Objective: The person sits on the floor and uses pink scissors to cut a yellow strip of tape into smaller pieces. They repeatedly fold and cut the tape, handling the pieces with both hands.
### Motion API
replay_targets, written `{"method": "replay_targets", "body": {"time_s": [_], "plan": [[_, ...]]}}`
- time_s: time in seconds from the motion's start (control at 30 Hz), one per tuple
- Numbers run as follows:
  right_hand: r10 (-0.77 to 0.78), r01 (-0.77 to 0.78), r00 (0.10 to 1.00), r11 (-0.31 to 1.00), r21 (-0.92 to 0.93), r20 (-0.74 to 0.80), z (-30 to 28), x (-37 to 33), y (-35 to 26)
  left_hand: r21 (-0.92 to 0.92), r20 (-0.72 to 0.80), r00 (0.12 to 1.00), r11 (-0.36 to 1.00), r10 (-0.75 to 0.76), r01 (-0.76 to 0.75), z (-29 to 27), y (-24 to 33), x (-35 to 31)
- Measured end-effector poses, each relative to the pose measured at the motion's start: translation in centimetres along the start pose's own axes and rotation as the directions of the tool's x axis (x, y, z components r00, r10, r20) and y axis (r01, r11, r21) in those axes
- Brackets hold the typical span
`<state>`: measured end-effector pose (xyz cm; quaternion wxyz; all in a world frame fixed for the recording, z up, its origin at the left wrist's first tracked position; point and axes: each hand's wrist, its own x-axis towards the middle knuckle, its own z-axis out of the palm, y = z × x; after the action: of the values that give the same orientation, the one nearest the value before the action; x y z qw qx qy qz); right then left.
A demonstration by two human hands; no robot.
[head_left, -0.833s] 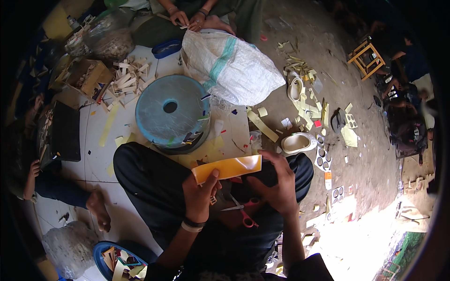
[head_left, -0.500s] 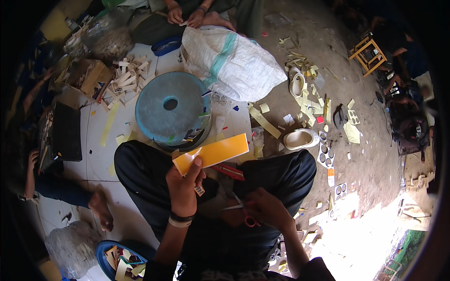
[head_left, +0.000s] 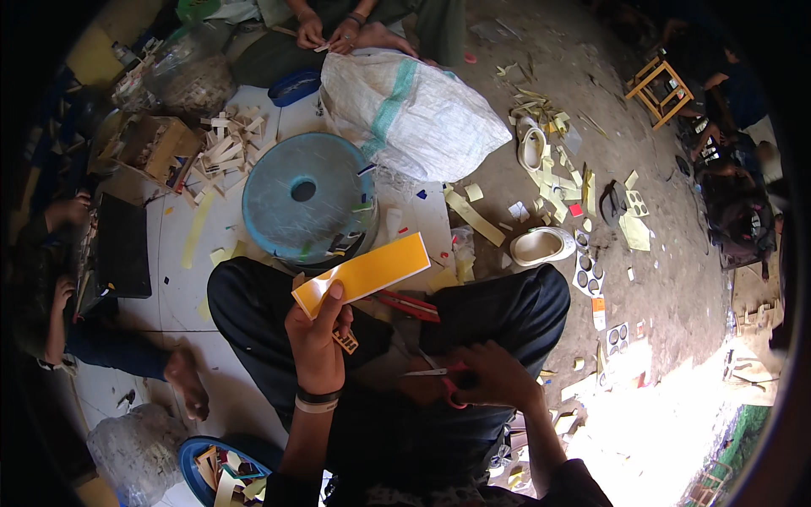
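Currently dk trousers (head_left: 507, 313) take up lower mid of view, legs folded, knees at approx 10 & 2 o'clock of the lap. White sack (head_left: 414, 118) w/ a green stripe is at 1 o'clock from the L hand (head_left: 317, 342); at 12, nearer, there's a round blue-grey drum (head_left: 329, 207) w/ a hole in its top. Blue basin (head_left: 187, 473) of offcuts (head_left: 225, 488) is btwn 7 & 8.

Yellow-orange strip (head_left: 363, 275) is up in the L hand. Thumb lies on its top face, other fingers curled underneath, so the strip's pinched btwn them. Grip is nr one end: a short bit pokes out at 9 o'clock of the thumb; the longer bit runs off to 2 o'clock, free of the fingers.

R hand (head_left: 498, 376) is btwn 3 & 4 from the L, low at the lap, fingers bent down at the red handles of the scissors (head_left: 432, 372); can't tell if they're closed on them. Visible blade points to 9 o'clock. Long red tool (head_left: 410, 306) is at 4 o'clock of the strip's middle, apart from the R fingers. Small wooden pc (head_left: 345, 341) w/ dk marks is tucked against the L fingers, at 3. Blk band (head_left: 319, 396) & pale band (head_left: 315, 407) ring the L wrist, at 6.
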<state>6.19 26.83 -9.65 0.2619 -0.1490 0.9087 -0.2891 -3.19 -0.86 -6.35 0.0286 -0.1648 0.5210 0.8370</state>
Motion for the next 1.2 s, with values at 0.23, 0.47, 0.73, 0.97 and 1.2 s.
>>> {"method": "replay_targets", "body": {"time_s": [0.23, 0.47, 0.73, 0.97, 1.2], "plan": [[-0.035, 0.045, 0.999, 0.927, 0.372, -0.032, -4.7, -2.1, 1.4, -0.033, -0.014, 1.0, 0.999, 0.013, -0.013, -0.1, 0.4, 0.0], [-0.055, 0.095, 0.995, 0.65, 0.754, -0.078, -3.0, 0.5, -1.5, -0.068, 0.019, 0.999, 0.997, -0.027, 0.028, 1.1, 0.5, -1.0], [-0.105, 0.184, 0.982, 0.384, 0.905, -0.156, -1.5, 4.3, -3.5, -0.059, 0.035, 0.999, 0.998, -0.014, 0.016, 2.6, 0.7, -2.0], [-0.099, 0.254, 0.967, 0.361, 0.897, -0.234, -1.3, 5.1, -4.0, -0.015, 0.022, 0.999, 1.0, 0.027, -0.027, 2.9, 0.9, -2.3], [-0.09, 0.262, 0.965, 0.348, 0.9, -0.246, -1.3, 5.2, -3.9, -0.004, 0.044, 0.998, 0.999, 0.041, -0.041, 2.5, 0.7, -2.3]]}}
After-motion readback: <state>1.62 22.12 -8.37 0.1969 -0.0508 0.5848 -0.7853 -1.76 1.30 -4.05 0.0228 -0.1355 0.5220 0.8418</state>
